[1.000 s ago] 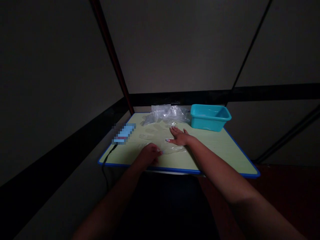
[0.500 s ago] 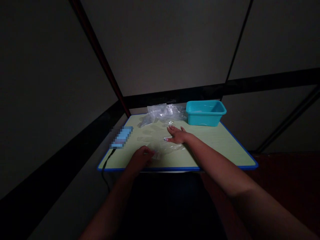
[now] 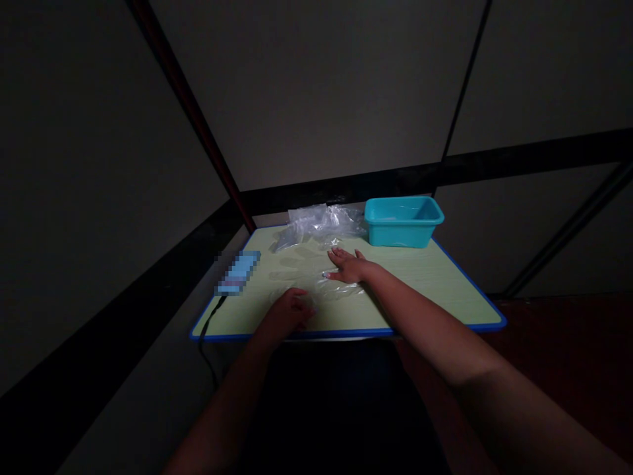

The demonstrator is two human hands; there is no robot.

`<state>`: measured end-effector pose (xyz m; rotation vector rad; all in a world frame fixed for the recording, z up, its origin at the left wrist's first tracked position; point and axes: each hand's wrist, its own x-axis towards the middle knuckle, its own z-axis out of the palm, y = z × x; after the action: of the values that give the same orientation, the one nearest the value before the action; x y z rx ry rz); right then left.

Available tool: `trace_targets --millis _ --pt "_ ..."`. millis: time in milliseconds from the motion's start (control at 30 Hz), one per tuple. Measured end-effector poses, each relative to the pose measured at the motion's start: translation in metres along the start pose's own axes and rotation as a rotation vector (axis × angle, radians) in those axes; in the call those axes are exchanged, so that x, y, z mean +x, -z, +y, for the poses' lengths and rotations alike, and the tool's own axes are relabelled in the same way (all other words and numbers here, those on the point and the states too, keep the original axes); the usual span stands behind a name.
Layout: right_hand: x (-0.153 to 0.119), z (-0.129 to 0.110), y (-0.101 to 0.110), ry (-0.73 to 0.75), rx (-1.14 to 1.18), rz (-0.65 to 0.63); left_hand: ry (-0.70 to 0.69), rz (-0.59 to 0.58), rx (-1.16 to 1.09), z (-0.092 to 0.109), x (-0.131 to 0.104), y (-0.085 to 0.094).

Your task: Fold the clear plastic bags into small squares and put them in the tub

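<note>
A thin clear plastic bag (image 3: pixel 341 291) lies spread on the pale green tabletop, its outline hard to follow in the dim light. My right hand (image 3: pixel 349 266) rests flat on its far side, fingers stretched and spread. Closer to the front edge, my left hand (image 3: pixel 289 311) has its fingers curled at the near left part of the film. Exactly where the fingertips meet the plastic is hard to see. Beyond my right hand, a heap of clear plastic bags (image 3: pixel 321 223) lies crumpled at the back of the table.
A turquoise plastic basin (image 3: pixel 399 234) stands at the back right. On the left lies a phone-like device (image 3: pixel 239 272), pixelated, with a black cable (image 3: pixel 208 323) hanging over the edge. Blue edging (image 3: pixel 346 334) borders the small table (image 3: pixel 420 284). Dark wall panels rise behind and left.
My left hand has shifted slightly right and its fingers have curled differently; film now shows to its left. My right hand stays flat in place. The whole view has moved slightly.
</note>
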<state>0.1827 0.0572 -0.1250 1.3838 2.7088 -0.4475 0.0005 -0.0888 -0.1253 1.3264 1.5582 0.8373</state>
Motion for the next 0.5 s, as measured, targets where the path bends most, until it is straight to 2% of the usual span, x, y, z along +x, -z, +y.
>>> trace_targets --millis 67,267,400,500 --pt "0.000 0.000 0.000 -0.001 -0.001 0.000 -0.029 0.035 0.132 0.001 0.000 -0.003" --pt "0.001 0.000 0.000 0.004 -0.009 0.002 -0.238 0.298 0.763 0.011 -0.002 -0.024" --pt "0.001 0.000 -0.001 0.005 0.000 0.007 -0.355 0.375 0.964 0.016 -0.001 -0.032" --pt "0.002 0.000 0.000 0.010 0.016 0.012 -0.421 0.370 1.066 0.014 -0.001 -0.030"
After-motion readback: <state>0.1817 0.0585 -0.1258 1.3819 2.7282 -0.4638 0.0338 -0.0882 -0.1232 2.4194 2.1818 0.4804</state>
